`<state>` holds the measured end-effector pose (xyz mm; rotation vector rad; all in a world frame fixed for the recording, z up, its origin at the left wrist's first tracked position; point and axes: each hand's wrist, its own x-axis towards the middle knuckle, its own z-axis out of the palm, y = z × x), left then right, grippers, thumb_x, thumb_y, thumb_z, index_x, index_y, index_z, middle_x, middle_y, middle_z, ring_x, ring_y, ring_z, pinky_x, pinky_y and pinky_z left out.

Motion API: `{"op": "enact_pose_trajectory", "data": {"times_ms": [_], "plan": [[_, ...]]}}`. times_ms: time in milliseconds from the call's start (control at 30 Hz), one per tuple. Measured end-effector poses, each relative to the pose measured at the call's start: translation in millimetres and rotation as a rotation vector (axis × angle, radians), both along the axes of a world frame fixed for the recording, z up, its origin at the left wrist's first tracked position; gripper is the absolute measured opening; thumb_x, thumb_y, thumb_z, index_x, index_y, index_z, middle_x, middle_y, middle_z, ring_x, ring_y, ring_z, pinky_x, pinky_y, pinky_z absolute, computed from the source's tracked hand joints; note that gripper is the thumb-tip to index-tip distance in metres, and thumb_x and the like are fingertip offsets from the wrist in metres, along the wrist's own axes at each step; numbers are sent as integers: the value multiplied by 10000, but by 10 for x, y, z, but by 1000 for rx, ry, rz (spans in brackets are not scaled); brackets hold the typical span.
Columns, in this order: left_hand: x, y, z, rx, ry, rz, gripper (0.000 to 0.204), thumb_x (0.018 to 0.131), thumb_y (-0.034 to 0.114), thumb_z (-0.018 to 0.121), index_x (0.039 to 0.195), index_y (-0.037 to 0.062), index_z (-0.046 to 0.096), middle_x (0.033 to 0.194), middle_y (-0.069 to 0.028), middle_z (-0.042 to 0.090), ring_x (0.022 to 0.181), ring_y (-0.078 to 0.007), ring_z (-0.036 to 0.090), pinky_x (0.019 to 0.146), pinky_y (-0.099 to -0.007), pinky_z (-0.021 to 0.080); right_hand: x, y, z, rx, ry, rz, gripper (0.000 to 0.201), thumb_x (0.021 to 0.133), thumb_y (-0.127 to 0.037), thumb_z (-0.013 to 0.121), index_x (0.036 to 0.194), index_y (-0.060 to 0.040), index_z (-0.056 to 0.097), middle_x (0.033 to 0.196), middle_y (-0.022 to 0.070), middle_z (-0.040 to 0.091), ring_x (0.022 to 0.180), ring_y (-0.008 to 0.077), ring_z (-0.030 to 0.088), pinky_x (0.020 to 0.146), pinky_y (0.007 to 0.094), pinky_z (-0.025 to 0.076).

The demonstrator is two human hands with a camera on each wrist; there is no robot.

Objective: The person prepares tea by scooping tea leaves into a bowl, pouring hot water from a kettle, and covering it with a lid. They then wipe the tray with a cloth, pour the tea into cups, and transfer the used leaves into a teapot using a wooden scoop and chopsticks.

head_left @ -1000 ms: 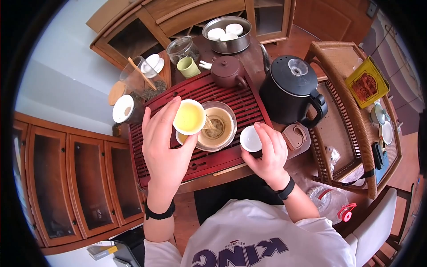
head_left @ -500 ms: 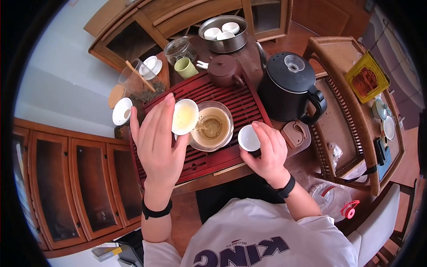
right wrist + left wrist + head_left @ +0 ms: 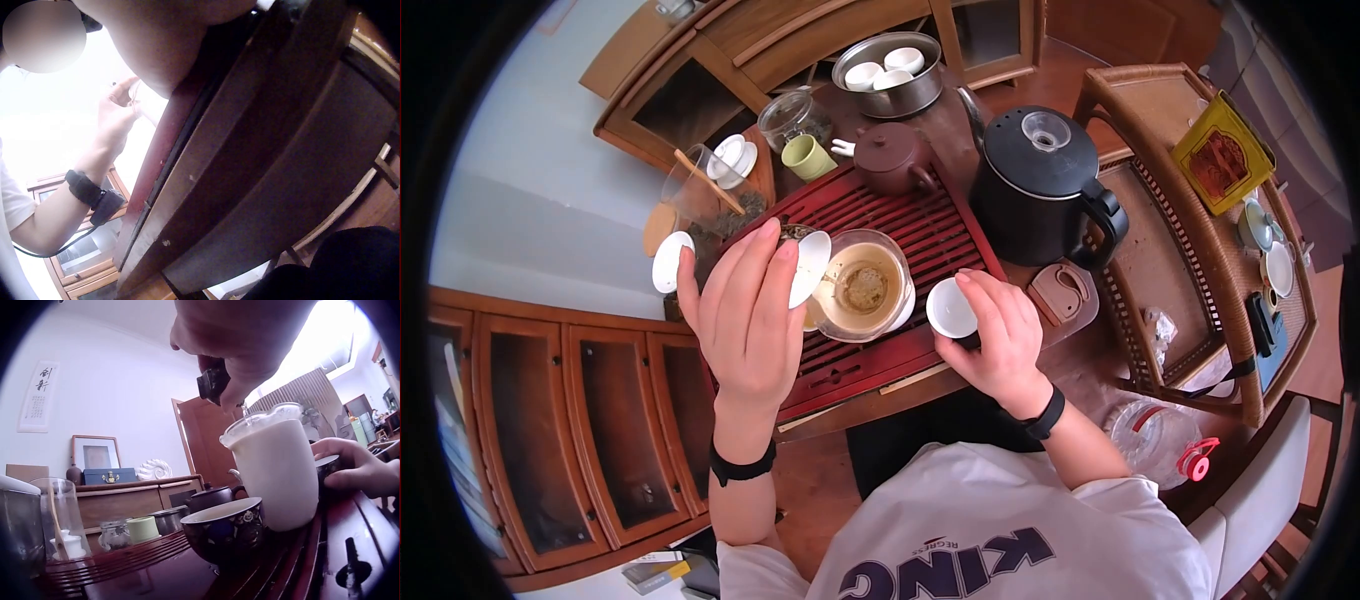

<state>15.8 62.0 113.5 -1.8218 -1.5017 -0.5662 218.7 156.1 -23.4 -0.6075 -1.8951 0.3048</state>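
Note:
Above the red slatted tea tray (image 3: 840,378), my left hand (image 3: 745,330) holds a small teacup (image 3: 811,268), white inside, by its rim. The cup is tipped steeply to the right, and liquid runs from it into a glass pitcher (image 3: 275,469) with pale, cloudy contents. A dark floral cup (image 3: 228,534) stands beside the pitcher, mostly hidden under my left hand in the head view. At the tray's front right, my right hand (image 3: 1000,345) grips another teacup (image 3: 951,308), white inside and dark outside, fingers at its rim.
A brown teapot (image 3: 890,158) sits at the tray's back corner. Right of the tray stands a large black kettle (image 3: 1040,190). Behind are a green cup (image 3: 806,157), a glass jar (image 3: 795,115) and a metal pot (image 3: 890,95) of white cups. A rattan cart (image 3: 1250,330) flanks the right.
The left hand has turned its teacup from nearly level to steeply tipped, and the yellow liquid once filling it now pours into the pitcher. The right hand keeps its grip on its teacup.

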Motion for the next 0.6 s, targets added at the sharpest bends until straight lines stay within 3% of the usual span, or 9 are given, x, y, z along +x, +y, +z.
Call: {"op": "enact_pose_trajectory", "data": {"times_ms": [133,400,600], "plan": [[-17,24,-3,24,71,-24,422,756,-3,731,1170,45,659,1186,-94,654,1095,-237,618,1167,-530,251,8,4,2,-9,7,14,691,578,-116,783,1242,-58,601,1152,97,651,891,262,636,748,349,499],[-58,70,-26,84,323,-91,241,835,96,727,1069,149,700,1112,-32,664,1041,-184,630,1190,-551,230,13,4,4,0,5,11,705,571,-120,789,1246,-56,594,1159,101,646,898,263,641,749,348,501],[24,69,-4,53,256,-24,308,813,98,742,1115,134,691,1150,-43,667,1050,-187,635,1185,-551,232,7,9,11,4,-4,12,697,575,-119,785,1243,-53,595,1150,106,647,892,264,638,743,350,501]]}}
